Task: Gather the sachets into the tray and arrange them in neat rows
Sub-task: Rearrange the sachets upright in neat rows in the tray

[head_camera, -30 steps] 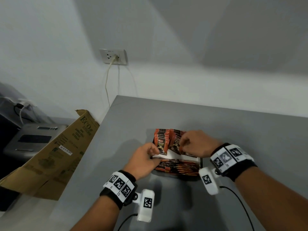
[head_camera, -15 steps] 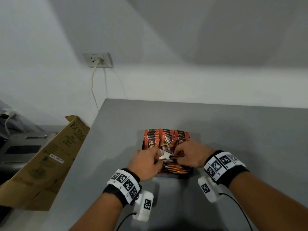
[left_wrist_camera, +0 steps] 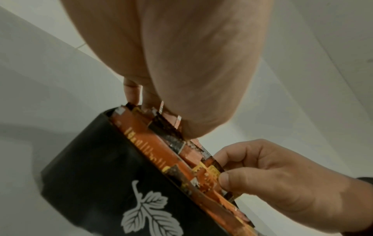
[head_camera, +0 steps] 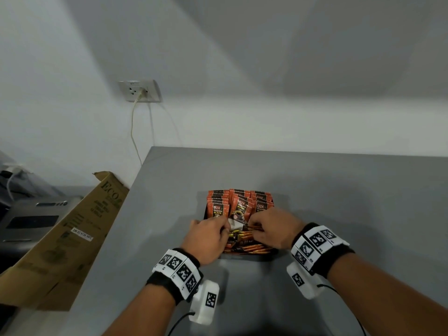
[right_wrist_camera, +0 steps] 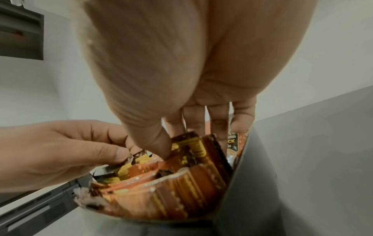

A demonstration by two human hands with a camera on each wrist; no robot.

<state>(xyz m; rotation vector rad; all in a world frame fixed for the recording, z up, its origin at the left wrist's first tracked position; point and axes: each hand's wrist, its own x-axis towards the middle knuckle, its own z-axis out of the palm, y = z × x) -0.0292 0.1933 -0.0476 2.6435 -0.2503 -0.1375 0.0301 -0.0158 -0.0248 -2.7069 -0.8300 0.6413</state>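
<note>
A black tray (head_camera: pixel 249 256) with a white leaf print (left_wrist_camera: pixel 147 212) stands on the grey table (head_camera: pixel 339 202). Its far half holds upright orange D2X sachets (head_camera: pixel 240 204) in rows. Its near half holds orange stick sachets (head_camera: pixel 252 248) lying crosswise. My left hand (head_camera: pixel 224 230) is at the left end of the sticks, thumb and forefinger pinching the end of one (right_wrist_camera: pixel 137 157). My right hand (head_camera: pixel 253 227) is at their right end, thumb and forefinger pinching stick ends (left_wrist_camera: pixel 214 172). A white divider (head_camera: pixel 235 223) shows between the hands.
A brown cardboard box (head_camera: pixel 72 234) leans against the table's left edge, with a grey machine (head_camera: pixel 31 219) behind it. A wall socket (head_camera: pixel 139 90) with a hanging cable is on the white wall. Bare tabletop lies around the tray.
My right hand came back from the upright sachets to the stick sachets at the front. My left hand shifted onto their left end. The view swung a little.
</note>
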